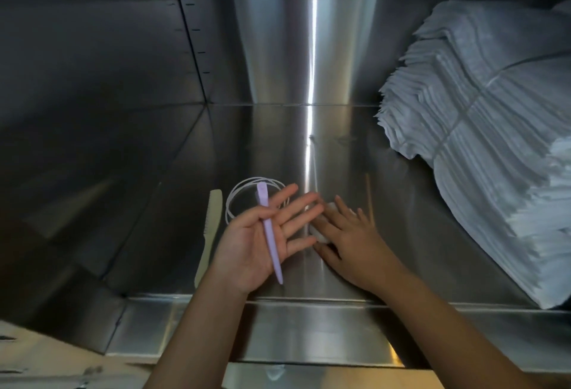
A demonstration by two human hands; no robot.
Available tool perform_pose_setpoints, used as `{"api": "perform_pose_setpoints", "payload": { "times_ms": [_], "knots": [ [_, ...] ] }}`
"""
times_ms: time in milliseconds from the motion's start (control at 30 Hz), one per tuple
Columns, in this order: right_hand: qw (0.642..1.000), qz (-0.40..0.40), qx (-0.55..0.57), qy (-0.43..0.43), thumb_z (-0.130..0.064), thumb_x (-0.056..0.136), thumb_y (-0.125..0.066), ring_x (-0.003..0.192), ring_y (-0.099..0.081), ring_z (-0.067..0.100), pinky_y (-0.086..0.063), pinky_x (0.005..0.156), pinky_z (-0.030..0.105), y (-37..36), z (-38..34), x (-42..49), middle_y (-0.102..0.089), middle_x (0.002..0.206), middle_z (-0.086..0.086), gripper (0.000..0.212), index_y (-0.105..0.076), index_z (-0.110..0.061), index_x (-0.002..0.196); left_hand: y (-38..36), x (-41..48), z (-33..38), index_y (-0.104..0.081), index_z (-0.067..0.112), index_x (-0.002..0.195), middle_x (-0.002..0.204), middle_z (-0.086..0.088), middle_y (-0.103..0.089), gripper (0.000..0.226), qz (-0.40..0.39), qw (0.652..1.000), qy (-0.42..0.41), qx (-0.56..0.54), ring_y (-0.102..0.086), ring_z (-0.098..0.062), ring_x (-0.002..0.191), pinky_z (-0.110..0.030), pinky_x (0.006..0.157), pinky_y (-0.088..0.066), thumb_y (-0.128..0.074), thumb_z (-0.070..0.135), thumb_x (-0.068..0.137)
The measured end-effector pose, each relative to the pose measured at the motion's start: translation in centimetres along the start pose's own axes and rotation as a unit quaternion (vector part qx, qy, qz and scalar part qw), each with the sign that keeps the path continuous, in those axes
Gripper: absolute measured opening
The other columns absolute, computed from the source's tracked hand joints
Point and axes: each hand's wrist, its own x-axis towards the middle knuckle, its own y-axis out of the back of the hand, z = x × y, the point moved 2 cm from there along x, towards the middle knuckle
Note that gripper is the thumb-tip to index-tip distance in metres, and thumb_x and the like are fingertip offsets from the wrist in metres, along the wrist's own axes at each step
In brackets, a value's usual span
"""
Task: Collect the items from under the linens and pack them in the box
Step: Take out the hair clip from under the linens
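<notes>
Packing looks barely begun: nothing shown has reached a box. Farthest left of the linens (494, 141), tan cardboard (46, 357) may be the box; its inside is out of view. On the shelf (340, 147), well left of the linens, lie a comb (211, 228) and a white loop (238, 193), both uncollected. Nearer the linens, the left hand (256, 243) is palm up with straight fingers, a purple stick (268, 228) lying across it. The right hand (349, 243) rests flat, fingers spread, on a small white item (321, 235). Closest to the linens lies a thin stick (369, 197).
</notes>
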Motion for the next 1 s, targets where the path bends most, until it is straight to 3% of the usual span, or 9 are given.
{"api": "perform_pose_setpoints", "payload": {
  "times_ms": [200, 300, 367, 433, 467, 567, 667, 767, 1000],
  "knots": [
    [0.999, -0.014, 0.027, 0.017, -0.055, 0.091, -0.038, 0.142, 0.015, 0.018, 0.005, 0.113, 0.047, 0.6, 0.4, -0.7, 0.008, 0.157, -0.006, 0.069, -0.002, -0.036, 0.147, -0.1, 0.0, 0.0, -0.046, 0.011, 0.129, 0.125, -0.013, -0.06, 0.051, 0.06, 0.996, -0.046, 0.048, -0.058, -0.027, 0.115, -0.041, 0.089, -0.046, -0.04, 0.02, 0.08],
    [0.998, 0.003, 0.055, 0.011, -0.055, 0.09, -0.041, 0.142, 0.017, 0.017, 0.008, 0.112, 0.047, 1.3, 1.1, -1.3, 0.009, 0.157, -0.007, 0.07, -0.005, -0.036, 0.147, -0.2, 0.2, -0.4, -0.046, 0.01, 0.13, 0.122, -0.009, -0.062, 0.052, 0.12, 0.98, -0.085, 0.133, -0.061, -0.023, 0.11, -0.033, 0.09, -0.045, -0.049, 0.018, 0.078],
    [0.998, 0.009, 0.063, 0.004, -0.054, 0.09, -0.042, 0.142, 0.018, 0.017, 0.009, 0.112, 0.046, 1.6, 1.6, -1.7, 0.01, 0.156, -0.007, 0.07, -0.005, -0.036, 0.147, -0.5, 0.7, -0.8, -0.049, 0.01, 0.126, 0.121, -0.009, -0.062, 0.039, 0.176, 0.953, -0.112, 0.222, -0.061, -0.021, 0.107, -0.031, 0.091, -0.045, -0.049, 0.008, 0.087],
    [0.998, 0.006, 0.065, -0.001, -0.053, 0.09, -0.042, 0.142, 0.018, 0.018, 0.009, 0.112, 0.046, 1.7, 2.0, -2.0, 0.011, 0.156, -0.007, 0.07, -0.004, -0.036, 0.147, -0.8, 1.3, -1.2, -0.056, 0.012, 0.118, 0.121, -0.01, -0.06, 0.027, 0.235, 0.88, -0.15, 0.384, -0.056, -0.018, 0.111, -0.032, 0.098, -0.042, -0.047, 0.005, 0.094],
    [0.998, 0.003, 0.068, -0.003, -0.053, 0.09, -0.041, 0.142, 0.018, 0.018, 0.009, 0.112, 0.046, 1.7, 2.1, -2.2, 0.011, 0.156, -0.007, 0.07, -0.003, -0.037, 0.147, -1.1, 1.7, -1.5, -0.054, 0.01, 0.124, 0.126, -0.008, -0.058, 0.03, 0.243, 0.838, -0.162, 0.462, -0.052, -0.016, 0.117, -0.023, 0.1, -0.039, -0.046, 0.005, 0.095],
    [0.997, -0.004, 0.082, -0.007, -0.053, 0.091, -0.041, 0.142, 0.017, 0.018, 0.008, 0.112, 0.046, 1.4, 2.3, -2.4, 0.011, 0.156, -0.007, 0.069, -0.003, -0.036, 0.147, -1.5, 3.4, -2.8, -0.03, 0.001, 0.14, 0.141, -0.003, -0.046, 0.046, 0.223, 0.761, -0.139, 0.592, -0.037, -0.008, 0.129, -0.001, 0.09, -0.028, -0.041, 0.0, 0.095],
    [0.997, -0.008, 0.08, -0.004, -0.054, 0.092, -0.039, 0.142, 0.017, 0.019, 0.008, 0.112, 0.047, 0.9, 2.3, -2.3, 0.011, 0.156, -0.006, 0.068, -0.003, -0.035, 0.147, -1.6, 4.6, -3.9, -0.009, 0.0, 0.145, 0.144, -0.011, -0.039, 0.054, 0.26, 0.652, -0.09, 0.706, -0.036, -0.022, 0.132, -0.018, 0.102, -0.024, -0.035, 0.007, 0.098],
    [0.998, -0.008, 0.062, -0.002, -0.055, 0.092, -0.036, 0.141, 0.018, 0.021, 0.008, 0.112, 0.048, 0.5, 2.4, -2.2, 0.013, 0.156, -0.005, 0.069, 0.0, -0.035, 0.147, -1.6, 5.4, -4.7, 0.006, -0.002, 0.145, 0.154, -0.012, -0.017, 0.061, 0.265, 0.562, -0.031, 0.783, -0.014, -0.027, 0.141, -0.034, 0.115, -0.009, -0.032, 0.008, 0.097],
    [0.998, -0.007, 0.059, 0.001, -0.056, 0.092, -0.035, 0.141, 0.018, 0.022, 0.007, 0.111, 0.049, -0.1, 2.4, -1.8, 0.015, 0.156, -0.005, 0.07, 0.008, -0.039, 0.145, -0.8, 5.9, -5.0, 0.006, -0.005, 0.143, 0.155, -0.02, -0.001, 0.058, 0.268, 0.39, 0.055, 0.879, 0.002, -0.03, 0.143, -0.045, 0.113, 0.005, -0.016, 0.03, 0.102]
  ]
}}
